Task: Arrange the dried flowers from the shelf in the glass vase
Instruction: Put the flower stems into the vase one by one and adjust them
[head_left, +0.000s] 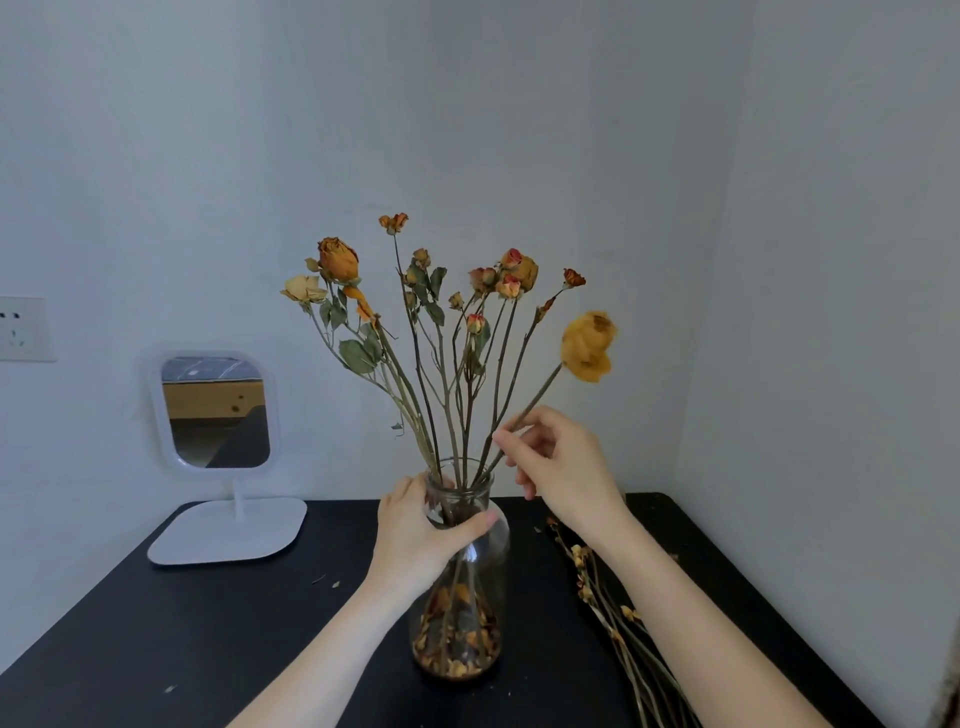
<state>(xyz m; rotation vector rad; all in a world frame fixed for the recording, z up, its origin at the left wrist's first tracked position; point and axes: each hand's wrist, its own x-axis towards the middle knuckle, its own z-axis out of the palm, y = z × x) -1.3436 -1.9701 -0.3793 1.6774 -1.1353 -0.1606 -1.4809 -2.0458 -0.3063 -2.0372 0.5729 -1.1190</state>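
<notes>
The blurred head of the yellow flower (588, 345) shows no petal detail, and below the pinch its stem merges with the other stems, so I cannot tell whether its lower end is inside the vase mouth. The left hand (415, 535) covers part of the neck of the glass vase (483, 577); its fingers pass behind the glass and are seen only dimly through it. The loose stems (618, 623) on the right run off the near edge, and a wall socket (21, 328) is cut by the left edge.

The left hand comes in from the near side and wraps the vase neck, thumb lying across the near face. The right hand (563, 462) is raised just right of the mouth, wrist bent; its thumb and forefinger pinch the yellow flower's stem low down, and the other fingers (524, 480) curl loosely below.

The held stem slants up and to the right, head uppermost. The vase stands upright at the middle of the black tabletop (208, 623), crumbled petals at its bottom, and the dried flowers (415, 322) in it fan upward from the neck. The loose stems lie flat, running near to far, with their blooms at the far end. A white mirror (215, 410) stands far left.
</notes>
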